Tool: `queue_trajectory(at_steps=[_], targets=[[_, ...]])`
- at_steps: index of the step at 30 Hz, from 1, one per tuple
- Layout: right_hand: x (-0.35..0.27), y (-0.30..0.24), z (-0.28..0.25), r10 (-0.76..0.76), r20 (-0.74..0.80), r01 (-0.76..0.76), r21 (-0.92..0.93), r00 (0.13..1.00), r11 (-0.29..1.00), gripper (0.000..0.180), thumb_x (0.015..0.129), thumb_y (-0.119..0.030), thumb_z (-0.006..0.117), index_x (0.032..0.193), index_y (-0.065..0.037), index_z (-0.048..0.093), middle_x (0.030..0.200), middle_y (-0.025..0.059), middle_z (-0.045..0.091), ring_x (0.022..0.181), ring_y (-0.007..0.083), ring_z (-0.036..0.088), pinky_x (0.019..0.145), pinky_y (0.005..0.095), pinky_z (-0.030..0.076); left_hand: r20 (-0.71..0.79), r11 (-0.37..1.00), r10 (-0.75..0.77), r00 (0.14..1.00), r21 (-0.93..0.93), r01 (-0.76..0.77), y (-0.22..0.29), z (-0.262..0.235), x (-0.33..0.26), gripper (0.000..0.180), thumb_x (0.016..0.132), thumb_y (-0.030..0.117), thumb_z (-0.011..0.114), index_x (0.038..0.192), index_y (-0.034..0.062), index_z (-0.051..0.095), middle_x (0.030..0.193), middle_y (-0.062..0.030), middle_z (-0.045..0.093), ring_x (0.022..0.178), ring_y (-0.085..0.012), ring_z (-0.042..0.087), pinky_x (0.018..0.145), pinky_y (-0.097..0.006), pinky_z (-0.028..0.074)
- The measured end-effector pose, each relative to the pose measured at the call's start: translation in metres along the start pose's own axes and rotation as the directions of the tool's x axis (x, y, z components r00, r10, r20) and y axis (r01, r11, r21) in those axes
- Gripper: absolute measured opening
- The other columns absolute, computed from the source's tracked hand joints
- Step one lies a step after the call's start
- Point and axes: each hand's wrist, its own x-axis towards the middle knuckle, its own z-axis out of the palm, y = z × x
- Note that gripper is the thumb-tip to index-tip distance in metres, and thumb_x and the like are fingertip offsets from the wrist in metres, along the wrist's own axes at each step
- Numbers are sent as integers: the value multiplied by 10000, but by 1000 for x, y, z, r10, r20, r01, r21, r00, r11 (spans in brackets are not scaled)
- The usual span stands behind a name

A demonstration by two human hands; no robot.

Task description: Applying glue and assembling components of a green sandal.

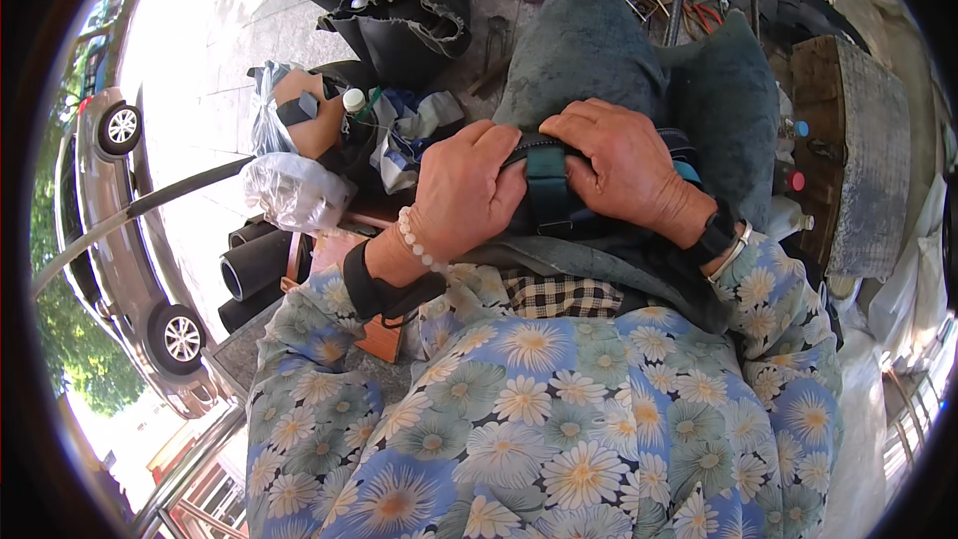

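On my lap lies a dark bag-like piece with a black, zipper-like edge. A wide dark green webbing strap (547, 180) crosses its middle. My left hand (461, 183) pinches the edge just left of the strap, fingers closed. From the right, my right hand (631, 166) grips the same edge, its thumb beside the strap. The palms hide much of the piece. Beneath and beyond it spreads a grey-green velvety cloth (579, 50) over my knees.
Black rolled sheets (251, 265), a clear plastic bag (294, 190) and a white-capped bottle (354, 101) sit to the left. Scattered tools lie beyond my knees. A wooden crate (866, 155) stands at right beside several bottles. A parked car (130, 250) is at far left.
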Motion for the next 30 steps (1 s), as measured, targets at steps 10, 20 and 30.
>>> queue_trajectory(at_steps=[10, 20, 30], targets=[[-5, 1, -3, -36, 7, 36, 62, 999, 997, 392, 621, -30, 629, 1012, -17, 597, 920, 139, 606, 883, 334, 575, 778, 396, 464, 64, 995, -63, 996, -75, 68, 8, -6, -6, 283, 717, 58, 606, 983, -29, 564, 842, -196, 584, 759, -401, 582, 652, -389, 487], [-12, -8, -6, -90, -23, 91, 36, 996, 995, 366, 631, -68, 657, 990, -53, 587, 914, 79, 577, 872, 274, 550, 752, 370, 418, -5, 989, -113, 994, -100, 112, 19, -7, -23, 286, 700, 46, 643, 969, -21, 572, 832, -177, 594, 722, -337, 595, 656, -365, 492], [-10, -4, -5, -73, 14, 73, 16, 997, 997, 337, 663, -87, 626, 994, -60, 570, 927, 77, 566, 893, 277, 544, 763, 383, 416, 48, 996, -79, 996, -32, 80, 20, -13, -12, 205, 703, 91, 643, 864, -8, 564, 737, -168, 564, 640, -356, 575, 557, -393, 467]])
